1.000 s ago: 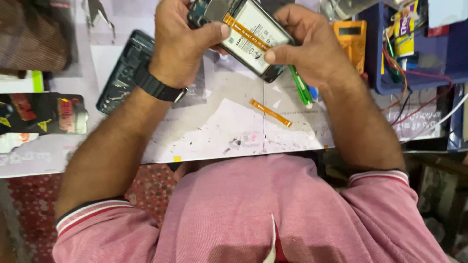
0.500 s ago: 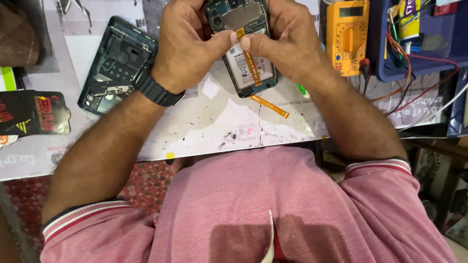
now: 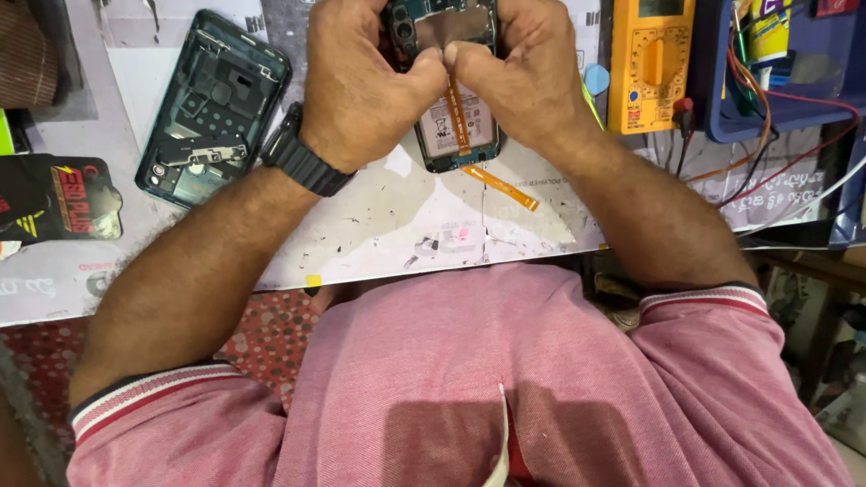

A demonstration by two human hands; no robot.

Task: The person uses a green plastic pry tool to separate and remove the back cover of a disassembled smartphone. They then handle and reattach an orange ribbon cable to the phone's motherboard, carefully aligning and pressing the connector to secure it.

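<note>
An opened phone body point(image 3: 456, 135) with a white battery and an orange flex strip point(image 3: 458, 122) running down it sits upright at the top centre of the white work mat point(image 3: 379, 225). My left hand point(image 3: 361, 86), with a black watch on the wrist, grips the phone's left side. My right hand point(image 3: 528, 77) grips its right side. Both thumbs meet at the top of the orange strip, over the circuit board. A second loose orange flex strip point(image 3: 502, 188) lies on the mat just below the phone.
A dark green phone back frame point(image 3: 215, 108) lies at the left. A yellow multimeter point(image 3: 649, 63) with red and black leads stands at the right, beside a blue tray point(image 3: 785, 81) of tools. A black packet point(image 3: 54, 198) lies at far left. A blue pick point(image 3: 596, 79) sits by the meter.
The phone has turned from tilted to upright and moved up the mat. Both thumbs have come together on the orange strip's top end.
</note>
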